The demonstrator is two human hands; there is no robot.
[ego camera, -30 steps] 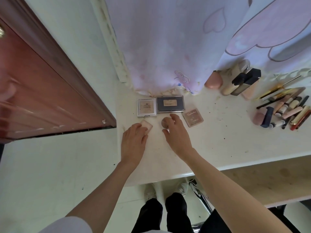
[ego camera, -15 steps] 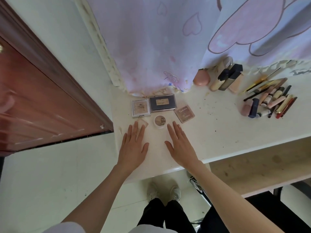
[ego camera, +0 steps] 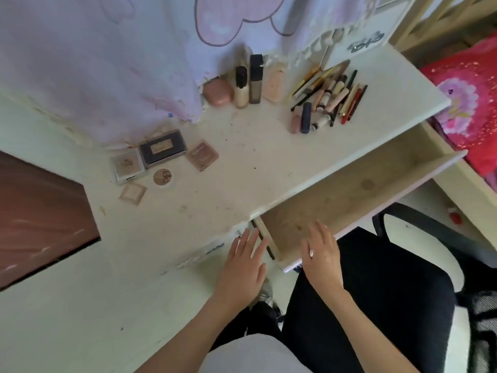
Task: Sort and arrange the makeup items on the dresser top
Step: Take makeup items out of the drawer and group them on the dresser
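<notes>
On the white dresser top (ego camera: 242, 162) the compacts lie grouped at the left: a silver square compact (ego camera: 128, 166), a dark rectangular palette (ego camera: 162, 148), a pink square compact (ego camera: 201, 155), a round compact (ego camera: 162, 177) and a small pale square pan (ego camera: 132, 193). A pink case (ego camera: 217, 93) and three upright bottles (ego camera: 251, 82) stand at the back. A pile of pencils, brushes and tubes (ego camera: 326, 96) lies at the right. My left hand (ego camera: 243, 267) and my right hand (ego camera: 321, 258) hover empty, fingers apart, below the front edge of the dresser.
A pulled-out wooden drawer (ego camera: 349, 189) sticks out under the dresser top. A pale printed curtain (ego camera: 113, 55) hangs at the back. A dark wooden door (ego camera: 37, 211) is at the left, a bed with a red cover (ego camera: 468, 103) at the right, a black chair arm (ego camera: 419, 224) beside my lap.
Both hands let go of the compacts and drew back off the dresser top toward my lap. The view swung right, so the drawer and bed now show.
</notes>
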